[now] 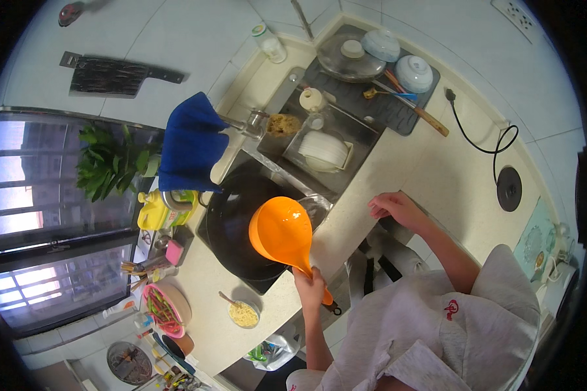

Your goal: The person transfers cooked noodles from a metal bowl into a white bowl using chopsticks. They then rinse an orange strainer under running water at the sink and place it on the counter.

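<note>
My left hand (pixel 310 285) is closed round the handle of a large orange plastic water ladle (pixel 270 228). Its bowl, with a shiny wet-looking inside, is held over a big black wok (pixel 231 225) sitting in the sink basin. Over by the counter's front edge, my right hand (pixel 395 210) holds nothing, its fingers loosely bent and a little apart. A blue cloth (pixel 192 143) hangs over the tap (pixel 254 122) beyond the wok.
The other basin holds a stack of white dishes (pixel 323 151) beside a sponge (pixel 284 124). A drying mat (pixel 404 120) carries bowls and a lidded pan. A bowl of yellow bits (pixel 243 315) and a pink basin (pixel 179 303) of vegetables stand left. A cleaver (pixel 107 75) hangs on the wall.
</note>
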The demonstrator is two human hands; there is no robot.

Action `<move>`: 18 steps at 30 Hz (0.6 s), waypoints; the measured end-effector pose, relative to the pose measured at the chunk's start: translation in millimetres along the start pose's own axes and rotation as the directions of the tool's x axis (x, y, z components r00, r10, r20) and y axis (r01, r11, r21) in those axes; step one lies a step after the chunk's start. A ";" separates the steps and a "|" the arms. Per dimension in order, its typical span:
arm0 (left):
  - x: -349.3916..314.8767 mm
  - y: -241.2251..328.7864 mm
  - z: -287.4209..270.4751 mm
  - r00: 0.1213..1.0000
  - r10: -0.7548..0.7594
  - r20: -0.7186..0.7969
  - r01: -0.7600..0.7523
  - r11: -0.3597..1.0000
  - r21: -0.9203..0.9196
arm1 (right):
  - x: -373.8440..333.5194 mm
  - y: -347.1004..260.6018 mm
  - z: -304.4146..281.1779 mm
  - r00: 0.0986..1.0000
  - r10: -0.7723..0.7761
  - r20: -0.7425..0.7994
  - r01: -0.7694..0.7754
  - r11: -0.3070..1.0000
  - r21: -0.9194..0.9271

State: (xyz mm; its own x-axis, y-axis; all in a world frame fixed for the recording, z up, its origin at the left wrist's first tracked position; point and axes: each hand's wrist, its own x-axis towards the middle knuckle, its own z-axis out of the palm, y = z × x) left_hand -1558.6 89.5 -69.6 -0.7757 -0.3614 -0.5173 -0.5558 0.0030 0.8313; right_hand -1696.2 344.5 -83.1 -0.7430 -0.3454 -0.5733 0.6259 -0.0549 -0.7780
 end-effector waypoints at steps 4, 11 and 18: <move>-2.3 -3.3 -0.2 0.998 0.021 -0.064 -0.009 0.983 0.182 | -1.7 1.5 -3.3 1.000 0.008 0.005 -0.008 1.000 -0.012; 16.7 -34.9 -6.2 0.956 0.281 -0.084 -0.222 0.880 0.420 | 3.1 19.5 -6.2 1.000 0.015 0.003 -0.015 1.000 -0.006; 28.1 -29.2 4.9 0.907 0.415 -0.068 -0.328 0.799 0.504 | -11.0 78.0 -1.3 0.986 0.149 0.075 -0.134 0.976 -0.171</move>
State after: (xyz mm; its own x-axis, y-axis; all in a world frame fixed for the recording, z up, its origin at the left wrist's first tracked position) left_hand -1565.5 83.8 -109.4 -0.9142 -0.3899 -0.1106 -0.3403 0.5904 0.7318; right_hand -1639.5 345.2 -137.8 -0.6216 -0.4189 -0.6619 0.6701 0.1532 -0.7263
